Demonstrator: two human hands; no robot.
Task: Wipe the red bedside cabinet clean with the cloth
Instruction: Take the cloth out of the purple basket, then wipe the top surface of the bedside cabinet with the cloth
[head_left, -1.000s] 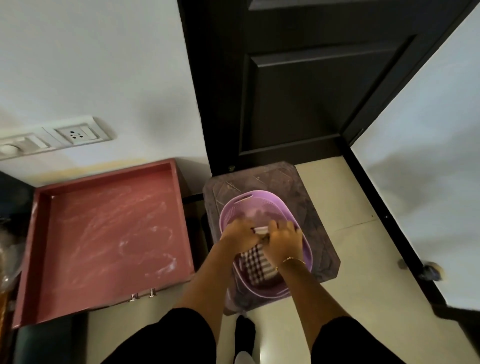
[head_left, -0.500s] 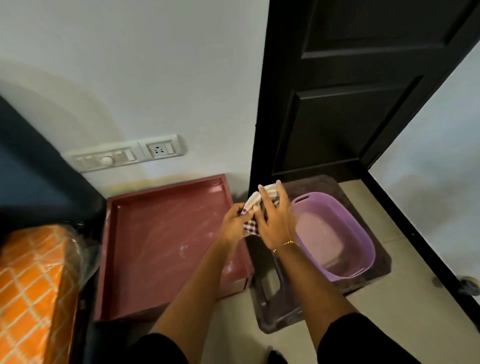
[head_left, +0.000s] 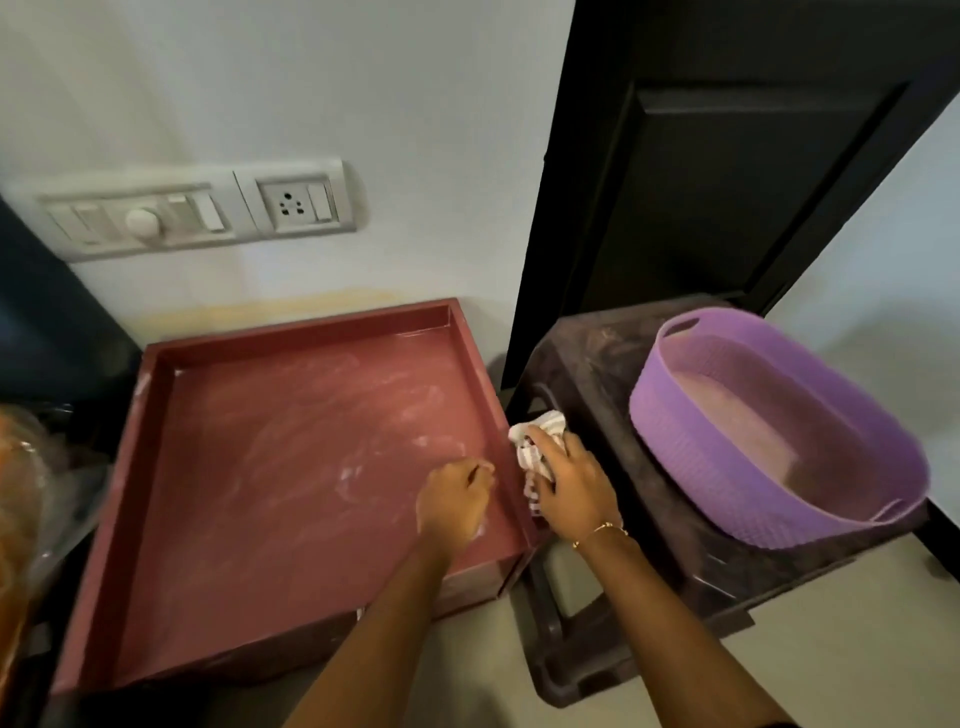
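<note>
Landmark for these notes: the red bedside cabinet, a shallow square top with a raised lip, set against the wall

Left of it, something orange under clear wrap at the picture's edge; too blurred for me to name

On the cabinet itself: the surface is smeared with pale, chalky streaks, thickest toward its right half and near corner. I judge none of it wiped yet

Over the cabinet's right near corner hangs my left hand, fingers curled under, knuckles up; it seems to hold nothing, though the fingertips are hidden from me

Just off the cabinet's right lip, the right hand grips the cloth, a bunched white rag with dark checks, poking out past the fingers toward the wall. The cloth is beside the lip, not on the surface

So the dirty surface lies to the left of the cloth hand, which is the nearer working hand; my reading is a short carry over the lip, then strokes leftward

Right of the cabinet: a dark stool bearing a purple basket, well clear of the cloth
</note>
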